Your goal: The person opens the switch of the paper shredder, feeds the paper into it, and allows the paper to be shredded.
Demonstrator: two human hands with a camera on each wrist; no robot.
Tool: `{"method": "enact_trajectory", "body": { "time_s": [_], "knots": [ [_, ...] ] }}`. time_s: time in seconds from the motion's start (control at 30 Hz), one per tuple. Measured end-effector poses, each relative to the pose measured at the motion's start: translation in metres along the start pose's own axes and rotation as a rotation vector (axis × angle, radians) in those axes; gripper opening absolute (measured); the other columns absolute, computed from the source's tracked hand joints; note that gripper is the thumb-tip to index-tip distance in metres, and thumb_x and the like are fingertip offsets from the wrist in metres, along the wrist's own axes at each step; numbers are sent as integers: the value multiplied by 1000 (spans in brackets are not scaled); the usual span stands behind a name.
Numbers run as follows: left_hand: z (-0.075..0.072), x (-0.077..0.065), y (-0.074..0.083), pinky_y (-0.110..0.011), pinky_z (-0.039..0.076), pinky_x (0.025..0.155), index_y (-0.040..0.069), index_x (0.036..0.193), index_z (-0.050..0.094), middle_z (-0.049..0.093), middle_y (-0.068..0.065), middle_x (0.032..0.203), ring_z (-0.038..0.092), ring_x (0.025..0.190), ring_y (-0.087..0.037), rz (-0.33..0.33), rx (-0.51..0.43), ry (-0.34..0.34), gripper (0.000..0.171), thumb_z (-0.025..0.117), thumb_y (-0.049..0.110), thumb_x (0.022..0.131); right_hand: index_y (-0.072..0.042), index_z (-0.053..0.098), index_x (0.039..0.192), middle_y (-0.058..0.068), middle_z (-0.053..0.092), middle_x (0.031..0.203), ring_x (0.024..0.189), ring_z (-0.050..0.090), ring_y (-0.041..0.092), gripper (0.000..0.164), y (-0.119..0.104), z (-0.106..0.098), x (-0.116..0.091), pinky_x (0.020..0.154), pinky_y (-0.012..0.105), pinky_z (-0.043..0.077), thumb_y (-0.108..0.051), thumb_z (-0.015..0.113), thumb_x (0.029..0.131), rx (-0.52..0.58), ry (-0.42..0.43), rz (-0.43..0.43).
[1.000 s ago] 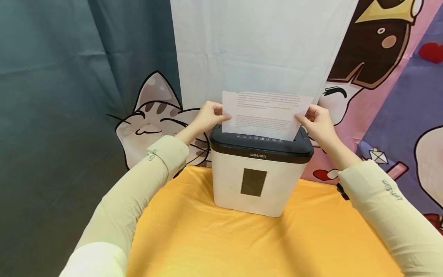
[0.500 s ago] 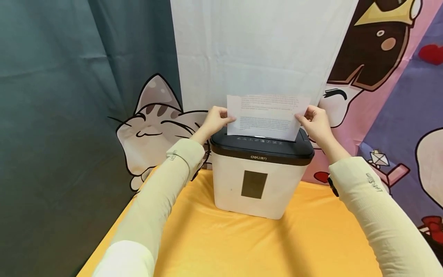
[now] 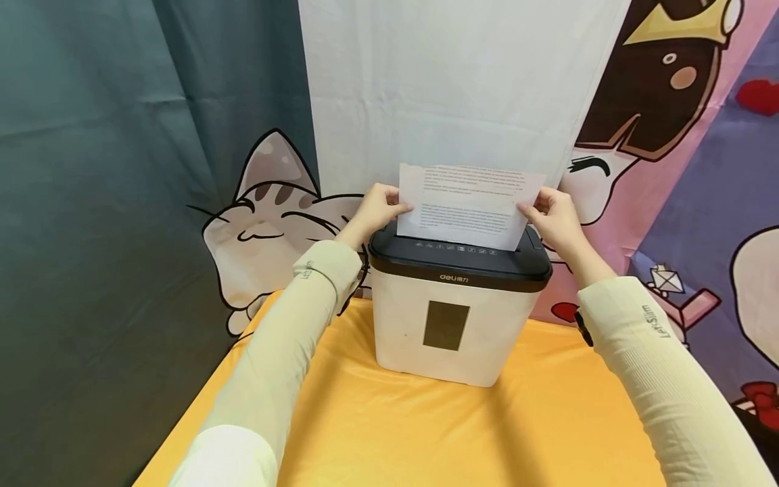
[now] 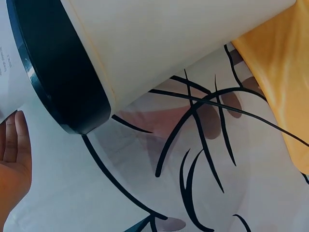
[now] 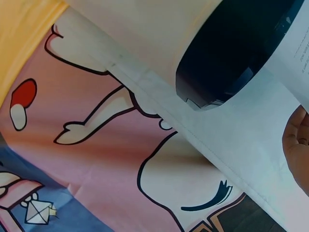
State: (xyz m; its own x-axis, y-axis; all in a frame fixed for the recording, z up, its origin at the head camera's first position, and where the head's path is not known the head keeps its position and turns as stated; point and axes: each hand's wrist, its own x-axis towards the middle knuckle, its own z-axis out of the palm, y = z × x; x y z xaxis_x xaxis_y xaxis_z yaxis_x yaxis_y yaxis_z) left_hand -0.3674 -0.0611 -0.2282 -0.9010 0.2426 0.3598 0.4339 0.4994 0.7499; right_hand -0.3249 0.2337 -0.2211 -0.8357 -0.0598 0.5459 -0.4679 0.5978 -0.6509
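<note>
A printed sheet of paper point(image 3: 465, 210) stands upright over the black top of a white paper shredder point(image 3: 447, 304), its lower edge at the feed slot. My left hand point(image 3: 379, 208) pinches the sheet's left side between thumb and fingers. On the opposite side my right hand point(image 3: 552, 213) pinches the right edge the same way. The left wrist view catches part of the left hand point(image 4: 14, 164) beside the shredder's dark lid point(image 4: 58, 67). In the right wrist view, the right hand point(image 5: 298, 145) shows at the edge near the paper point(image 5: 294, 58).
The shredder stands on a yellow cloth point(image 3: 426, 433) covering the table. Close behind it hang a white curtain point(image 3: 450, 81) and a cartoon-printed cloth point(image 3: 675, 155). A dark teal curtain point(image 3: 109, 169) hangs at the left.
The sheet has shifted slightly right at its left side and sits lower, with its bottom edge now at the slot. The left hand and forearm moved right; both hands keep their hold.
</note>
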Motion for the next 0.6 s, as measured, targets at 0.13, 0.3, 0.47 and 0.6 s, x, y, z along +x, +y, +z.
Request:
{"method": "enact_trajectory", "body": {
  "time_s": [0.13, 0.3, 0.47, 0.6],
  "knots": [
    [0, -1, 0, -26, 49, 66, 1, 92, 66, 65, -15, 90, 59, 81, -19, -21, 1, -23, 17, 61, 14, 82, 3, 58, 108, 1, 65, 89, 67, 54, -6, 28, 2, 1, 1, 58, 10, 42, -14, 57, 85, -5, -8, 3],
    [6, -1, -3, -25, 50, 64, 0, 93, 65, 66, -15, 93, 60, 81, -20, -28, 48, -32, 19, 62, 15, 82, 5, 58, 105, -1, 64, 86, 66, 53, -5, 27, 8, 1, -3, 57, 10, 41, -11, 57, 85, 8, -7, -13],
    [10, -3, -4, -21, 48, 58, -1, 92, 65, 67, -16, 91, 61, 74, -21, -26, 79, -36, 20, 62, 17, 82, 7, 58, 105, -4, 63, 83, 64, 53, -1, 25, 14, 3, -10, 56, 12, 42, -8, 56, 85, 44, -19, -42],
    [11, -3, -6, -20, 46, 54, 0, 92, 64, 67, -15, 91, 59, 69, -21, -16, 83, -23, 21, 61, 19, 82, 6, 58, 106, 7, 65, 87, 64, 54, 0, 26, 17, 5, -11, 55, 14, 43, -9, 56, 85, 41, -32, -34]
  ]
}}
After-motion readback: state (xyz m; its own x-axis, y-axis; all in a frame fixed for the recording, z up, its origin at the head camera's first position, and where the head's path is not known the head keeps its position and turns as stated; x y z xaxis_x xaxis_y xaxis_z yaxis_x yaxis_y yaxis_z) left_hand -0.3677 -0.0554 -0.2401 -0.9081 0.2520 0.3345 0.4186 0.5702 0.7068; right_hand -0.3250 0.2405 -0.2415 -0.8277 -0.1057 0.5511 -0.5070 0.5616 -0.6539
